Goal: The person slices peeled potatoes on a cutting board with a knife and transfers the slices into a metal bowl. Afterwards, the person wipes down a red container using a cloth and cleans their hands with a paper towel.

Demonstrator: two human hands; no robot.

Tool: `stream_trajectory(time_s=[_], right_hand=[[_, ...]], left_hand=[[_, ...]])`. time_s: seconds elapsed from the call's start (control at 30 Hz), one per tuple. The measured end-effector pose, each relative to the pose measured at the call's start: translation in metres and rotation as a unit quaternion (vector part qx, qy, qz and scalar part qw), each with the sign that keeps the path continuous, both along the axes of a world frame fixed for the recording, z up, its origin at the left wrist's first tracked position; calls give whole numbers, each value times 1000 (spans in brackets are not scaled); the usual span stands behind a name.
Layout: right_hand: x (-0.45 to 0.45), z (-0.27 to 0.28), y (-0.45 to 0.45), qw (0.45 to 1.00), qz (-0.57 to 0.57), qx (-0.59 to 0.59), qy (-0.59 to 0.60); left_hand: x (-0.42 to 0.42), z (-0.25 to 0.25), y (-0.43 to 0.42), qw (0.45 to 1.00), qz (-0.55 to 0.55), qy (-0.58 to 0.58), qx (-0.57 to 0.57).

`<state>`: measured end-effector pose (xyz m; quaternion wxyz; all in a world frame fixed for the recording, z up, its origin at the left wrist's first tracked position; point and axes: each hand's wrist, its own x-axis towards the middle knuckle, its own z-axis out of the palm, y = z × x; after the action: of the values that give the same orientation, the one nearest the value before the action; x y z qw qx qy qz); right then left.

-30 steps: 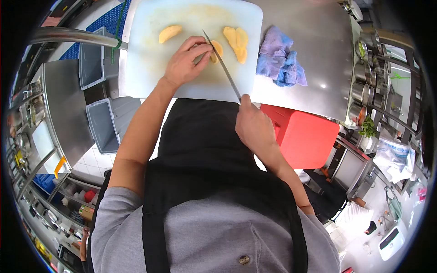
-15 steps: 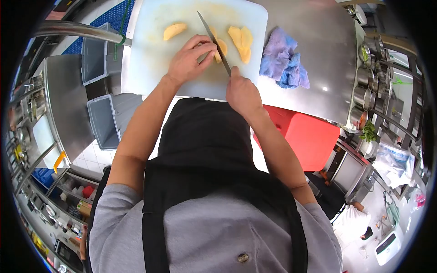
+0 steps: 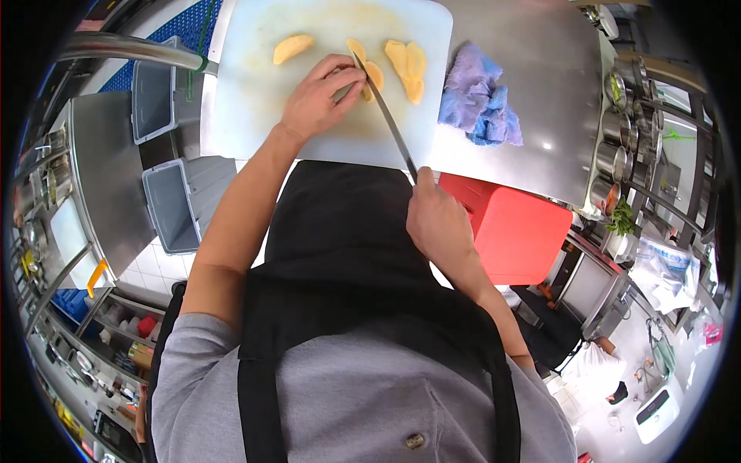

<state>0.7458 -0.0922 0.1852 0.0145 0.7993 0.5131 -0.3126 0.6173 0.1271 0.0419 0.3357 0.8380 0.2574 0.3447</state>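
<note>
My right hand [image 3: 441,224] is wrapped round the handle of a long kitchen knife [image 3: 395,130], its blade slanting up and left over the white cutting board [image 3: 251,100]. The blade's front part lies against a pale yellow peeled piece [image 3: 374,79], whose exact kind I cannot tell. On the other side of the blade, my left hand [image 3: 318,99] has its fingers curled in, fingertips pressed on that piece. Just beyond the knife tip lies a yellow slice [image 3: 355,48]. Another wedge [image 3: 293,49] sits farther left, and a cluster of pieces [image 3: 407,68] lies to the right.
A crumpled purple-blue cloth [image 3: 478,96] lies on the steel table [image 3: 548,100] right of the board. Below the table edge is a red container [image 3: 521,235]. Grey bins [image 3: 171,204] and a metal rail [image 3: 131,48] are at left. Another person [image 3: 593,372] is at lower right.
My right hand has drawn the knife back toward my body and to the right, so its tip is now near the left fingers. My left hand stays on the piece.
</note>
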Motion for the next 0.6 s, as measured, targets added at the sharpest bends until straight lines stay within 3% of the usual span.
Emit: stream_trajectory(time_s=[0.13,0.2,0.3,0.43,0.5,0.6], right_hand=[[2,-22,16,999,17,18,-27],[5,-49,40,995,18,92,-24],[8,-64,66,996,17,82,-15],[7,-42,38,997,30,63,-32],[9,-34,11,1000,2,30,3],[14,-59,21,1000,7,24,6]], left_hand=[[0,-1,1,1000,-4,2,-8],[-1,-1,2,1000,-8,5,5],[0,-2,2,1000,-5,0,10],[0,-5,2,999,11,4,34],[0,-4,-1,1000,5,13,-17],[0,-2,0,1000,-4,2,-13]])
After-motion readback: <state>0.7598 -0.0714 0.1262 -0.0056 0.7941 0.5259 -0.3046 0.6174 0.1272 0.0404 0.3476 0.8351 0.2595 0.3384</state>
